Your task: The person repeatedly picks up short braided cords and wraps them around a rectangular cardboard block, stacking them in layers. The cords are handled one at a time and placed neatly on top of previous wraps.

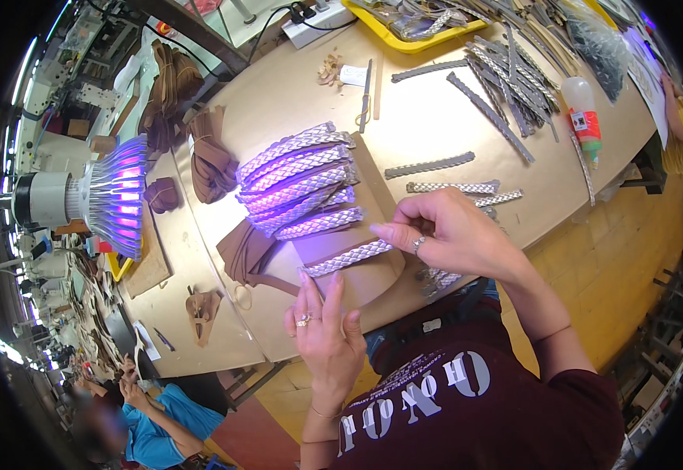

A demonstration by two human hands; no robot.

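A pale, silvery braided strip (349, 258) with a brown edge lies slantwise on a brown board (376, 180) close to my body. My right hand (455, 235) pinches its right end between thumb and fingers. At its left end, my left hand (322, 329) touches the strip with outstretched fingertips, its thumb held apart. Beyond it on the board lie several similar braided strips in a row (302, 164), tinted violet by the light. Brown flat straps (247, 254) are bundled just left of the board. Part of the right-hand fingers is hidden behind the thumb.
A large finned lamp (118, 196) glows violet at the left. Loose braided strips (506, 78) are heaped at the far right, near a bottle with a red label (580, 117). A yellow tray (416, 43) stands at the back. A co-worker in blue (173, 423) sits lower left.
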